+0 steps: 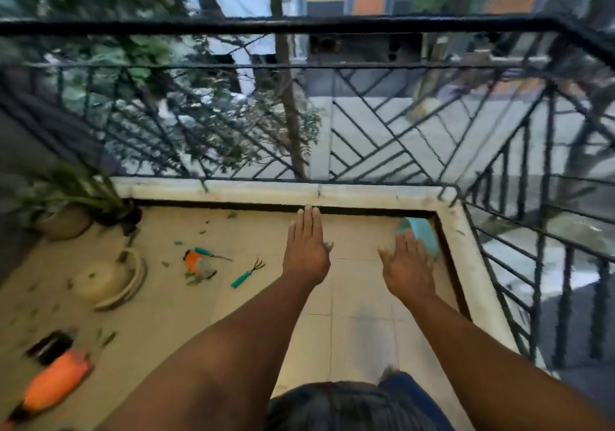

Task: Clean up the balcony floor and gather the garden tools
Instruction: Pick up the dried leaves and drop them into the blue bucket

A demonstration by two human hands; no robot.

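Observation:
Both my arms reach forward over the tiled balcony floor [349,297]. My left hand [307,247] is flat with straight fingers and holds nothing. My right hand [407,264] is spread open, also holding nothing, just in front of a light blue object [421,234] in the far right corner. To the left on the floor lie a teal-handled hand rake [248,274], an orange glove [198,264] and a second teal-handled tool [208,253]. Dry leaves are scattered over the left part of the floor.
An overturned beige pot with a saucer [109,280] lies at left, beside a potted plant [66,217]. An orange and black object [55,380] lies at the lower left. A black metal railing [332,26] and a white ledge [299,191] border the balcony.

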